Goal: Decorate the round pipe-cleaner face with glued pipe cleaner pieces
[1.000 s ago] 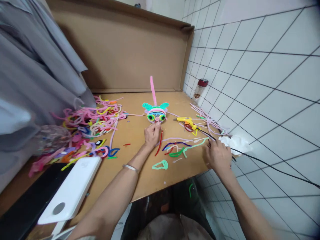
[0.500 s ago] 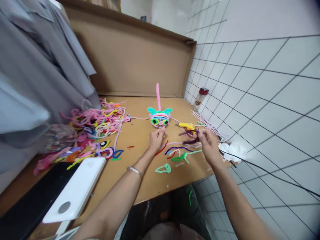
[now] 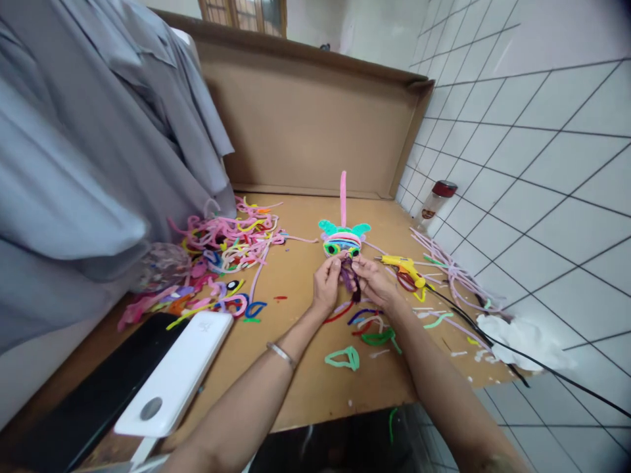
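A colourful pipe-cleaner animal face (image 3: 344, 239) stands at the middle of the table, with green ears, black round eyes and a tall pink stem. Just in front of its lower edge, both my hands meet. My right hand (image 3: 374, 281) pinches dark purple pipe cleaners (image 3: 348, 276), which hang down between the hands. My left hand (image 3: 326, 285) is closed at the same purple strands, thumb and finger pressed together at their upper end. The fingertips hide the lower part of the face. A yellow glue gun (image 3: 403, 268) lies right of my right hand.
Left is a heap of mixed pipe cleaners (image 3: 231, 243), beside grey cloth (image 3: 123, 131). A white power bank (image 3: 175, 374) lies front left. Loose pieces and a green loop (image 3: 344, 359) lie in front. Right are a red-lidded jar (image 3: 436, 202), pink stems (image 3: 444, 263), white fluff (image 3: 522, 338) and a black cable.
My right hand has brought the purple pipe cleaners left, away from the glue gun, to my left hand in front of the face. The view has shifted left.
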A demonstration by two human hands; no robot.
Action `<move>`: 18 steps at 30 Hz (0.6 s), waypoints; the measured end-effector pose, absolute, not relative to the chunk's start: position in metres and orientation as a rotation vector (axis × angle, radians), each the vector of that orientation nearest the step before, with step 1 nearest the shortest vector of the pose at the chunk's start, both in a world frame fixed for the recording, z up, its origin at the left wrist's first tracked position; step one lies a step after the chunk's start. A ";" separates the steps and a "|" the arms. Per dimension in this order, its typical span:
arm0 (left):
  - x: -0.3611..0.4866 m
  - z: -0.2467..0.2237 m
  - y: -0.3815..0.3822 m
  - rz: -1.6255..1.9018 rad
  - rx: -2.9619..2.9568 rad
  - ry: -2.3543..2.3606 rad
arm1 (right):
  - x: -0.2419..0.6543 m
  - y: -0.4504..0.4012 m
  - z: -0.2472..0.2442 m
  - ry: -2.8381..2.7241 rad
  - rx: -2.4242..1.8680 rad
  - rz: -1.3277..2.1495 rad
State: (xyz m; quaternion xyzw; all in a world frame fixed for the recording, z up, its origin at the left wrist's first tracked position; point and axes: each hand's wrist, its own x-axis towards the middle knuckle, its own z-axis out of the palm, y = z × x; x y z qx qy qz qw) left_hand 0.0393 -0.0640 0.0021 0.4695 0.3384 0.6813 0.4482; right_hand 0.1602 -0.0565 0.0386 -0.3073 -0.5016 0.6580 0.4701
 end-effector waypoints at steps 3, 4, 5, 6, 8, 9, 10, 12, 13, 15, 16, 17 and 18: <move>0.041 0.001 -0.064 1.693 1.212 0.902 | 0.172 -0.058 0.035 -1.243 -0.779 1.654; 0.041 0.001 -0.064 1.702 1.222 0.930 | 0.176 -0.059 0.036 -1.253 -0.798 1.649; 0.042 0.000 -0.063 1.715 1.227 0.953 | 0.180 -0.060 0.036 -1.268 -0.820 1.638; 0.041 -0.001 -0.062 1.725 1.230 0.978 | 0.183 -0.061 0.037 -1.294 -0.846 1.637; 0.039 -0.004 -0.058 1.761 1.213 1.027 | 0.188 -0.063 0.040 -1.390 -0.892 1.690; 0.038 -0.005 -0.056 1.782 1.197 1.049 | 0.189 -0.064 0.042 -1.446 -0.910 1.698; 0.036 -0.007 -0.054 1.798 1.184 1.067 | 0.190 -0.065 0.044 -1.493 -0.931 1.657; 0.034 -0.008 -0.052 1.810 1.185 1.091 | 0.190 -0.066 0.047 -1.553 -0.983 1.396; 0.034 -0.007 -0.052 1.799 1.203 1.089 | 0.189 -0.066 0.047 -1.558 -1.001 1.222; 0.036 -0.005 -0.054 1.754 1.255 1.058 | 0.184 -0.066 0.045 -1.557 -0.998 1.021; 0.037 -0.004 -0.056 1.724 1.280 1.037 | 0.182 -0.066 0.043 -1.566 -0.977 1.024; 0.039 -0.002 -0.058 1.693 1.299 1.020 | 0.179 -0.066 0.040 -1.571 -0.950 1.071; 0.041 -0.001 -0.061 1.666 1.310 1.012 | 0.176 -0.065 0.037 -1.566 -0.928 1.138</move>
